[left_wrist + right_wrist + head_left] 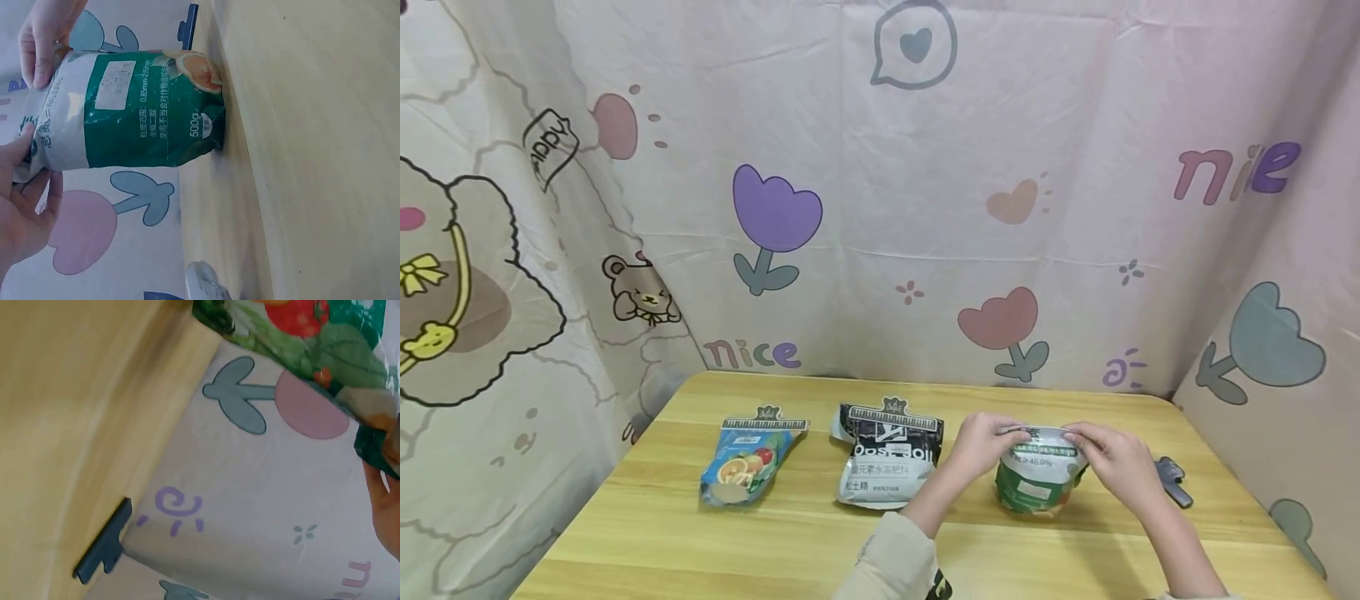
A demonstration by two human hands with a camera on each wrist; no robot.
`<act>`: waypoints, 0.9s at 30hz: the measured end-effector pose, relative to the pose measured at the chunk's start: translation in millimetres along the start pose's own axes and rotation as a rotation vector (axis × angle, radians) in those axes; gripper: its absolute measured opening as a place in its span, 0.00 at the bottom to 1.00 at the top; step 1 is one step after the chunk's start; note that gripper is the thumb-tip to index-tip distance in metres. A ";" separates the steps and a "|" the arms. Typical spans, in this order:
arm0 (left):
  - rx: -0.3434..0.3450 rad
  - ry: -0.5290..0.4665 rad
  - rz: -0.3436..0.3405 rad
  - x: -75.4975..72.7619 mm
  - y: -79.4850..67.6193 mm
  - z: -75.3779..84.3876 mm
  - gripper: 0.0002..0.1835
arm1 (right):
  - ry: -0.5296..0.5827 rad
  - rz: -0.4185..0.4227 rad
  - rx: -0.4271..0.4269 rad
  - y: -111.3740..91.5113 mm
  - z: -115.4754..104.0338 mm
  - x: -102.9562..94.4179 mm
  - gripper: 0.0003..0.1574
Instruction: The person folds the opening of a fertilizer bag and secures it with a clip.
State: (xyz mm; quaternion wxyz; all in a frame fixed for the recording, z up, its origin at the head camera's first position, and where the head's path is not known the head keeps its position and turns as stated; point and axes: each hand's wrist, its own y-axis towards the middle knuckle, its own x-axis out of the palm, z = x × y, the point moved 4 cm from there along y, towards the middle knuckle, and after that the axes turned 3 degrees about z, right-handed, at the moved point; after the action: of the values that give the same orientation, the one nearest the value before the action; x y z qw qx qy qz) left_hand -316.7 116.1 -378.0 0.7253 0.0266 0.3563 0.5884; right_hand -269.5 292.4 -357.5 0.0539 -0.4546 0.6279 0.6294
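Note:
A green and white fertilizer bag (1036, 483), marked 500g, stands on the table with its top folded over. My left hand (981, 446) pinches the left end of the folded top, thumb in front. At the other end, my right hand (1112, 458) pinches the corner; in the right wrist view that hand (387, 512) shows only partly at the edge. Just right of the bag lies a dark bag clip (1172, 481), also visible as a loose clip (103, 544) in the right wrist view.
A black and white bag (887, 475) with a clip (895, 410) along its top stands left of my left forearm. Farther left is a blue fruit-printed bag (745, 467), likewise clipped. Printed curtains (880, 208) surround the wooden table (647, 517). A dark, yellow-marked object (940, 587) peeks past my left sleeve.

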 end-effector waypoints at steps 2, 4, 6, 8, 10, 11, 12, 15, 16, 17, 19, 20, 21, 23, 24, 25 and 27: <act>-0.009 -0.031 0.007 -0.1 -0.4 -0.9 0.09 | 0.008 0.036 -0.025 -1.5 1.1 0.3 0.09; -0.011 -0.036 0.015 -0.6 -0.3 -0.7 0.09 | 0.019 0.080 -0.053 -1.5 0.7 0.7 0.11; -0.026 -0.037 0.017 -1.8 0.1 -0.7 0.08 | 0.035 0.097 -0.067 -1.3 0.1 1.3 0.11; -0.039 -0.031 0.008 -3.1 0.6 -1.2 0.08 | 0.050 0.078 -0.053 -1.6 0.4 1.7 0.12; -0.055 -0.016 -0.014 -3.9 0.5 -3.0 0.09 | 0.080 0.025 0.000 -2.9 2.4 2.0 0.11; -0.063 -0.014 -0.027 -4.0 0.2 -4.3 0.10 | 0.092 -0.001 0.028 -4.0 3.7 2.2 0.11; -0.068 -0.014 -0.036 -3.9 -0.3 -5.5 0.10 | 0.103 -0.022 0.052 -5.1 5.0 2.4 0.11; -0.088 -0.026 -0.043 -3.4 -1.9 -8.9 0.11 | 0.126 -0.031 0.089 -7.8 7.7 3.5 0.11; -0.091 -0.040 -0.035 -3.3 -2.5 -9.3 0.10 | 0.123 -0.011 0.080 -8.1 7.7 4.1 0.11; -0.094 -0.056 -0.023 -3.0 -3.0 -9.4 0.10 | 0.120 0.014 0.066 -8.4 7.4 4.8 0.11; -0.090 -0.077 0.002 -2.2 -3.7 -8.9 0.08 | 0.114 0.065 0.041 -8.8 5.8 5.2 0.12; -0.083 -0.082 0.013 -2.0 -4.0 -8.3 0.08 | 0.114 0.087 0.026 -8.9 4.9 5.0 0.13; -0.079 -0.078 0.018 -2.0 -4.4 -7.2 0.08 | 0.109 0.101 0.018 -9.0 4.0 4.5 0.13; -0.067 -0.025 0.017 -2.3 -4.4 -4.2 0.08 | 0.096 0.091 0.014 -8.5 1.7 2.0 0.13; -0.056 0.024 0.006 -2.8 -4.2 -1.9 0.08 | 0.086 0.067 0.020 -7.9 0.1 0.3 0.13; -0.040 0.093 -0.010 -3.5 -3.7 1.4 0.08 | 0.070 0.037 0.025 -6.7 -1.5 -1.3 0.12; 0.010 0.265 -0.050 -4.8 -2.0 10.2 0.08 | 0.025 -0.041 0.036 -3.5 -6.0 -4.1 0.11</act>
State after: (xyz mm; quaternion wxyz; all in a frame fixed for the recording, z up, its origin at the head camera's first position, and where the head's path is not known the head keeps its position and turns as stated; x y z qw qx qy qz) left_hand -309.6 115.2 -369.0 0.6862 -0.0567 0.4526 0.5667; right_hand -261.9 290.2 -356.3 0.0672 -0.4740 0.6304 0.6111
